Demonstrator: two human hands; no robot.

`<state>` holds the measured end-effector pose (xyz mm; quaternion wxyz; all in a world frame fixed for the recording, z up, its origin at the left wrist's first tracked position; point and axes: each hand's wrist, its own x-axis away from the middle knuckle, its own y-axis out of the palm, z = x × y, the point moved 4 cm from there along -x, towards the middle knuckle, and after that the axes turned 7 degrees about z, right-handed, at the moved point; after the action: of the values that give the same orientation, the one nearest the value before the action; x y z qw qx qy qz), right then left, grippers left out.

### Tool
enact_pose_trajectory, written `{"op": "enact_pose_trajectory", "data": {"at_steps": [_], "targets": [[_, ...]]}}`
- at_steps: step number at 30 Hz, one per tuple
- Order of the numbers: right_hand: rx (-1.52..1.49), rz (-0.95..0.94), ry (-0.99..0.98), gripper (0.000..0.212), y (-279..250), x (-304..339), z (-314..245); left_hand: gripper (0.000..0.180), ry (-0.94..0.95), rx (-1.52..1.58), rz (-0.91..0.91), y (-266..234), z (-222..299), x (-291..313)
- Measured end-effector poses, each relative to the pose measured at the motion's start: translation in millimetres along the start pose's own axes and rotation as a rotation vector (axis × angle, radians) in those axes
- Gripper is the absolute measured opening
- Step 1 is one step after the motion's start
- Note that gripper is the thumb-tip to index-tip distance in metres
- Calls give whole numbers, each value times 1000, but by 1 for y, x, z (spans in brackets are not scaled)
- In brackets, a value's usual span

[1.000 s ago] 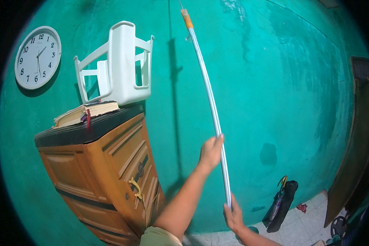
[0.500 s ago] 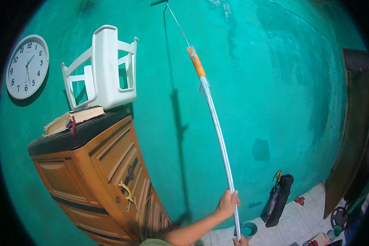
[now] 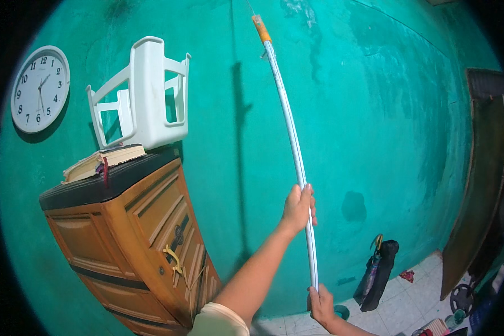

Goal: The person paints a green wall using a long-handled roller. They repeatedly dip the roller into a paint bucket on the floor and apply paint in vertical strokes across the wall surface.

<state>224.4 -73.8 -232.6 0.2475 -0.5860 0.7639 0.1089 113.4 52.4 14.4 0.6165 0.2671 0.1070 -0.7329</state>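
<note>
A long whitish pole (image 3: 288,120) rises steeply up the turquoise wall (image 3: 341,151), leaning a little left at its top. At its upper end is the orange handle (image 3: 261,30) of a paint roller; the roller's thin wire runs out of the picture at the top, so its head is hidden. Midway down, my left hand (image 3: 298,210) is wrapped round the pole. My right hand (image 3: 321,306) grips the pole near its bottom end.
Left stands a brown wooden cabinet (image 3: 89,235) bearing a thick book (image 3: 103,161) and a white plastic stool (image 3: 151,120). A round clock (image 3: 40,89) hangs beside it. A small bucket (image 3: 341,312), umbrella (image 3: 375,263), black bag (image 3: 382,277) and wooden board (image 3: 473,196) stand right.
Both hands have moved up, lifting the pole, and the roller head has passed out of view at the top. My right hand and wrist now show more fully.
</note>
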Motion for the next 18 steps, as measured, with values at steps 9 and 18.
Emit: {"op": "enact_pose_trajectory", "data": {"at_steps": [9,18], "targets": [[-60,-77,311,22,4,87,96,29,-127,10,-14,-19,-133,83],[28,-45,203,29,27,9,38,36,-16,-149,27,-22,-46,4]]}}
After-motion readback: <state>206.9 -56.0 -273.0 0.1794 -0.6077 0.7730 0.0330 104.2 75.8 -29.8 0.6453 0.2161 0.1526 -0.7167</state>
